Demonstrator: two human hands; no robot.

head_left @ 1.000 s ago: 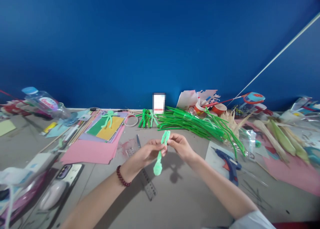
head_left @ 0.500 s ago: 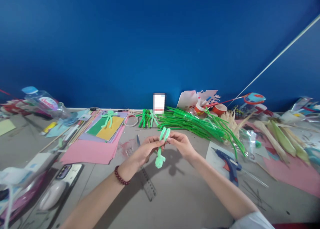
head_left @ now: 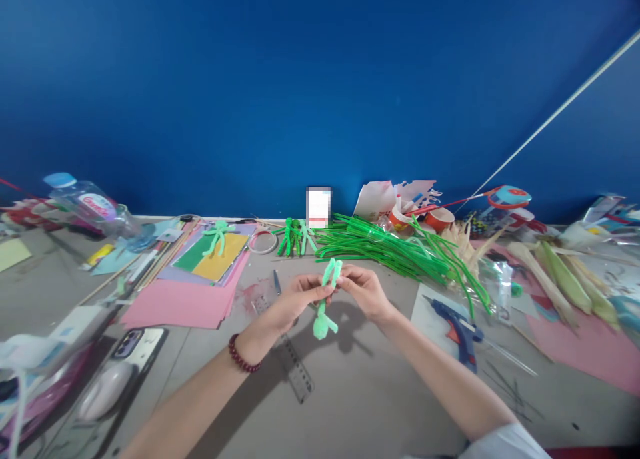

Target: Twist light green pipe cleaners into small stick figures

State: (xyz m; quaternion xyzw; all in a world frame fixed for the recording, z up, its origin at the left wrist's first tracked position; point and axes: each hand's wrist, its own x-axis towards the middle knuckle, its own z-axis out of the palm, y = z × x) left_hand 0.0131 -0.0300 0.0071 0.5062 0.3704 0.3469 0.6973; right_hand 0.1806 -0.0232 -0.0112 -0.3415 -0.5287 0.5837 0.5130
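A light-green pipe-cleaner figure (head_left: 321, 326) hangs head down between my hands above the table. Its round head and one arm point toward me, and its two legs stick up past my fingers. My left hand (head_left: 305, 297), with a dark bead bracelet on the wrist, pinches the figure around its middle. With thumb and forefinger my right hand (head_left: 364, 292) grips one of the legs from the right side. The fingers of both hands hide part of the figure's body. Beneath my left hand a clear ruler (head_left: 297, 375) lies on the table.
Several green pipe cleaners (head_left: 385, 249) lie in a heap at the back, beside small dark-green figures (head_left: 291, 237). Left are pink paper sheets (head_left: 175, 304) and a computer mouse (head_left: 107, 391). A blue glue gun (head_left: 457, 329) and corn husks (head_left: 560, 279) lie to the right.
The figure has shifted slightly to the right and turned a little, so its arm shows more clearly. Both hands keep their hold nearly in place.
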